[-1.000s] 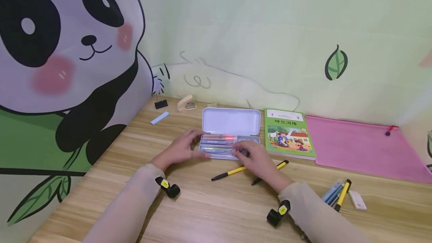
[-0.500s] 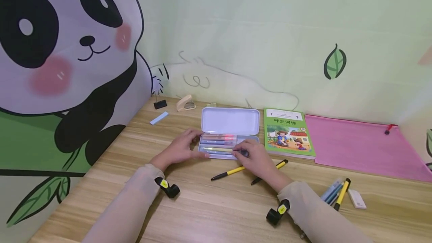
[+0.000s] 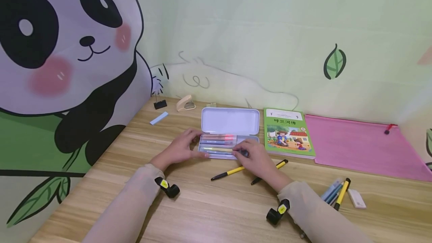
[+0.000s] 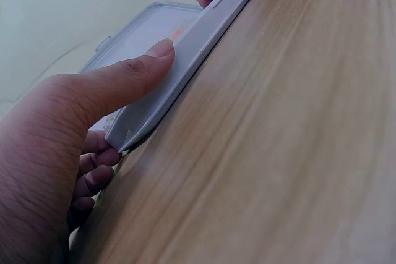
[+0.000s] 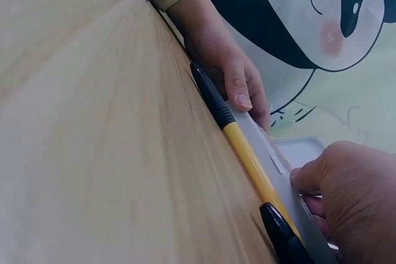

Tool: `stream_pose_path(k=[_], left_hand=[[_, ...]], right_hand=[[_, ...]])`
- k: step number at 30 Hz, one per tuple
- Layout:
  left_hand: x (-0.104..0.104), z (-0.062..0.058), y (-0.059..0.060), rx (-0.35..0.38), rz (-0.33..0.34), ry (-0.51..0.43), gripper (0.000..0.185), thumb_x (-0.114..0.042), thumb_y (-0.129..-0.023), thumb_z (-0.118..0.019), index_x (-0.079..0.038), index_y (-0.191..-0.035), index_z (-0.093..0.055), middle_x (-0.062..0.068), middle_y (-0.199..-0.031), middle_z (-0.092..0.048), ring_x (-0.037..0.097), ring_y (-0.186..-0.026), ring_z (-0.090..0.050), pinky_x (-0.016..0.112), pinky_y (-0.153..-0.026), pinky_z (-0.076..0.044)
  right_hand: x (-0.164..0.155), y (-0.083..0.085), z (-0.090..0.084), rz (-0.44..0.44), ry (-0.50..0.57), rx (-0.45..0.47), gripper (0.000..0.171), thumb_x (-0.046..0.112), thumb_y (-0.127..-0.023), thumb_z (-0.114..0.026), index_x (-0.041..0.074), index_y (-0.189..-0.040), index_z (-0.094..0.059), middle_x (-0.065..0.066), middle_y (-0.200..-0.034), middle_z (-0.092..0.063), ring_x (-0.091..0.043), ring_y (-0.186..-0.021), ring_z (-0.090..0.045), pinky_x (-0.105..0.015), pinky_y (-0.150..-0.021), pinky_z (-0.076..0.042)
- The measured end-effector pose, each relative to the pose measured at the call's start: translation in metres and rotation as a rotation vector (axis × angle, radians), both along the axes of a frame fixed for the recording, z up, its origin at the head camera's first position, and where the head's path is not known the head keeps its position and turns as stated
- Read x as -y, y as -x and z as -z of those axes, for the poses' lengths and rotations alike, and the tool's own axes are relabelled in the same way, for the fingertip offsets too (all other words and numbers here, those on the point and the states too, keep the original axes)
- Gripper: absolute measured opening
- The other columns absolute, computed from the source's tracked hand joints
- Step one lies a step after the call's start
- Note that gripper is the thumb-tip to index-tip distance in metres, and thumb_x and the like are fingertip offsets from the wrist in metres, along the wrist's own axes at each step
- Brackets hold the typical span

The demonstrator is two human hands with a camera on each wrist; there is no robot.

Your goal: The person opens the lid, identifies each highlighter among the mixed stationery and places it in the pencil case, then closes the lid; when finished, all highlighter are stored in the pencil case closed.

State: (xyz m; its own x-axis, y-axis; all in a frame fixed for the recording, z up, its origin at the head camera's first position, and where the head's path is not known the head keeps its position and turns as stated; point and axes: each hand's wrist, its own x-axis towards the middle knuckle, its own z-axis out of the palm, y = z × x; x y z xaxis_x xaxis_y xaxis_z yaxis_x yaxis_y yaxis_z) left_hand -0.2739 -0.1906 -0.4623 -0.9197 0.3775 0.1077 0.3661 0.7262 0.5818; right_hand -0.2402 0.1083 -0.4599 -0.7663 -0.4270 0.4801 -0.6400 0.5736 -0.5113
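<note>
A white pencil case (image 3: pixel 230 121) lies with its lid up, holding several pens and pencils. My left hand (image 3: pixel 182 147) grips the case's left end; in the left wrist view the thumb (image 4: pixel 133 78) lies over the front rim, fingers curled at the end wall. My right hand (image 3: pixel 254 155) reaches into the right part of the case, pinching a pale yellow pen (image 3: pixel 217 149) near its right end. Its fingertips are partly hidden behind the front wall in the right wrist view. Behind the yellow pen lie a blue pen (image 3: pixel 214 142) and orange-pink pens (image 3: pixel 214 137).
Two yellow-black pens (image 3: pixel 227 173) lie before the case, partly under the right hand. A green book (image 3: pixel 289 134) and pink pouch (image 3: pixel 364 147) are to the right. Pens (image 3: pixel 332 191) and an eraser (image 3: pixel 357 199) lie front right; a stapler (image 3: pixel 185 103), binder clip (image 3: pixel 160 104) and blue strip (image 3: pixel 159 118) back left.
The pale yellow pen at the right fingertips has turned slightly and settled in the front part of the case. Both hands have stayed almost in place.
</note>
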Motion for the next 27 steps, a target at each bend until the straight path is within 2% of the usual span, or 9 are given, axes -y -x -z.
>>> stream_pose_path(k=[8,15,19,23,25,27], left_hand=[[0.000,0.004,-0.001,0.010,0.003,0.008,0.096,-0.072,-0.070,-0.078,-0.022,-0.146,-0.050,0.001,-0.136,-0.050,0.021,-0.122,-0.049,0.049,-0.108,-0.039],[-0.001,0.002,-0.002,0.010,0.004,0.005,0.095,-0.069,-0.070,-0.079,-0.020,-0.146,-0.050,0.002,-0.137,-0.050,0.023,-0.124,-0.049,0.051,-0.109,-0.038],[-0.001,0.003,-0.001,0.005,0.007,0.002,0.097,-0.072,-0.069,-0.078,-0.019,-0.146,-0.050,0.002,-0.138,-0.050,0.024,-0.125,-0.049,0.051,-0.109,-0.038],[-0.001,0.002,0.000,0.011,0.003,0.003,0.098,-0.073,-0.069,-0.077,-0.020,-0.146,-0.050,0.001,-0.138,-0.050,0.023,-0.124,-0.049,0.050,-0.109,-0.038],[-0.001,0.001,0.000,0.012,0.004,0.003,0.098,-0.073,-0.069,-0.078,-0.019,-0.146,-0.050,0.002,-0.138,-0.050,0.023,-0.124,-0.049,0.050,-0.109,-0.038],[0.000,0.001,0.001,0.013,-0.001,0.009,0.097,-0.072,-0.069,-0.078,-0.020,-0.146,-0.050,0.001,-0.138,-0.050,0.023,-0.124,-0.048,0.050,-0.109,-0.038]], right_hand=[[-0.003,-0.003,-0.004,-0.015,0.006,0.037,0.007,0.021,-0.093,-0.074,0.017,-0.098,-0.076,0.005,-0.096,-0.068,-0.016,-0.087,-0.060,-0.031,-0.072,-0.049],[-0.017,-0.012,-0.037,-0.150,-0.084,0.101,0.015,0.022,-0.097,-0.068,0.013,-0.108,-0.073,0.004,-0.104,-0.069,-0.017,-0.099,-0.063,-0.039,-0.081,-0.055],[-0.037,-0.015,-0.050,-0.268,-0.139,0.110,0.013,0.020,-0.097,-0.068,0.013,-0.108,-0.072,0.007,-0.103,-0.068,-0.016,-0.098,-0.064,-0.039,-0.080,-0.055],[-0.068,-0.018,-0.055,-0.351,-0.167,0.095,0.009,0.015,-0.096,-0.069,0.013,-0.103,-0.074,0.011,-0.096,-0.070,-0.009,-0.089,-0.064,-0.036,-0.076,-0.056],[-0.087,-0.019,-0.057,-0.347,-0.188,0.090,0.007,0.013,-0.095,-0.070,0.012,-0.100,-0.075,0.012,-0.093,-0.071,-0.005,-0.084,-0.063,-0.036,-0.074,-0.057],[-0.110,-0.022,-0.060,-0.317,-0.219,0.129,0.006,0.015,-0.096,-0.070,0.014,-0.099,-0.075,0.013,-0.092,-0.071,-0.004,-0.083,-0.063,-0.034,-0.073,-0.057]])
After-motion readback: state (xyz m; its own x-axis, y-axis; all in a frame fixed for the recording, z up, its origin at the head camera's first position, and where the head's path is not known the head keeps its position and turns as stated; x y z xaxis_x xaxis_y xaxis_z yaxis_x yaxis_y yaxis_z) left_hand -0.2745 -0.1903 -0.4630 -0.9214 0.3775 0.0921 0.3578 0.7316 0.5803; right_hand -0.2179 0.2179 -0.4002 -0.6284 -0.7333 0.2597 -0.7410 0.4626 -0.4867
